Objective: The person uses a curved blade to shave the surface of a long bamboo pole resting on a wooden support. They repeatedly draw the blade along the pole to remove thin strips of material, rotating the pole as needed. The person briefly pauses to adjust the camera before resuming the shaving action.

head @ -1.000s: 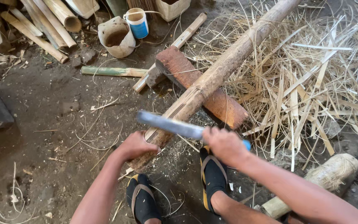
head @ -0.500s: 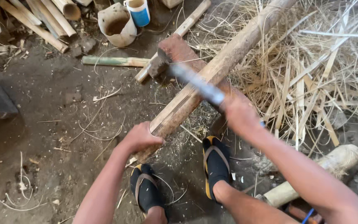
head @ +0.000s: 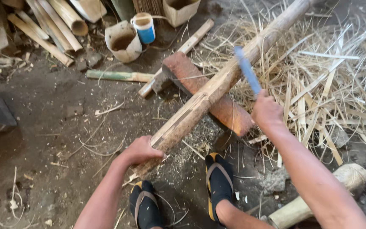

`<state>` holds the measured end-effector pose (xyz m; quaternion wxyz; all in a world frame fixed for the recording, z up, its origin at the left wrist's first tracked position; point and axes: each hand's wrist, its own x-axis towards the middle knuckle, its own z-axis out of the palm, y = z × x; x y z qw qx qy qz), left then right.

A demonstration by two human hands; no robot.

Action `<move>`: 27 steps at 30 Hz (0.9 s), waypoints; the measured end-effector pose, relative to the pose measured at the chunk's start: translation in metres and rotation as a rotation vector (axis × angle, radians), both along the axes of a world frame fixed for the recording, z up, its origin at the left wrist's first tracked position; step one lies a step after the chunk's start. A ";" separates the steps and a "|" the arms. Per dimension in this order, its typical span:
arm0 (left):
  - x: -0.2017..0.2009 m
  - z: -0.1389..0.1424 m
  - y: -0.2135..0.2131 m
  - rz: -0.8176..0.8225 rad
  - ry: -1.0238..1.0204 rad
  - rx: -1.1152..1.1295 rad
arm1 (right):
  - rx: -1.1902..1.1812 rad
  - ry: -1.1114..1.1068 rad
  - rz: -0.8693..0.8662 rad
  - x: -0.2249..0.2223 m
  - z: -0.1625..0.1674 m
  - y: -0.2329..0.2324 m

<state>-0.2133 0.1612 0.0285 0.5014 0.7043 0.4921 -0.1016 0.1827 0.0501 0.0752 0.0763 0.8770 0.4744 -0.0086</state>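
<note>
A long bamboo pole [head: 229, 74] runs from my feet up to the top right, resting across a reddish wooden block [head: 208, 91]. My left hand [head: 140, 150] grips the pole's near end. My right hand [head: 267, 111] is shut on the handle of a blue-bladed knife [head: 246, 70], whose blurred blade is raised above the pole's right side. My two feet in dark sandals [head: 219, 180] stand just below the pole.
Split bamboo strips and shavings [head: 318, 85] pile up on the right. Cut bamboo sections [head: 51, 25], a pale pot [head: 123, 42], a blue and white cup [head: 144, 27] and a green bamboo stick [head: 117, 76] lie at the back. A thick log [head: 318, 195] lies at the lower right.
My right hand has swung the knife from low across the pole, near my left hand, up and to the right. The left hand has kept its grip on the pole's end.
</note>
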 end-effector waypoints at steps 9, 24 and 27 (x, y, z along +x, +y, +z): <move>-0.007 0.020 -0.031 -0.007 0.094 0.621 | 0.116 0.252 0.247 -0.045 -0.023 -0.025; -0.016 0.012 -0.056 0.029 0.198 0.687 | 0.544 0.239 0.500 -0.060 -0.021 -0.047; -0.017 0.013 -0.046 0.008 0.212 0.623 | 0.217 0.405 0.498 -0.070 -0.030 -0.055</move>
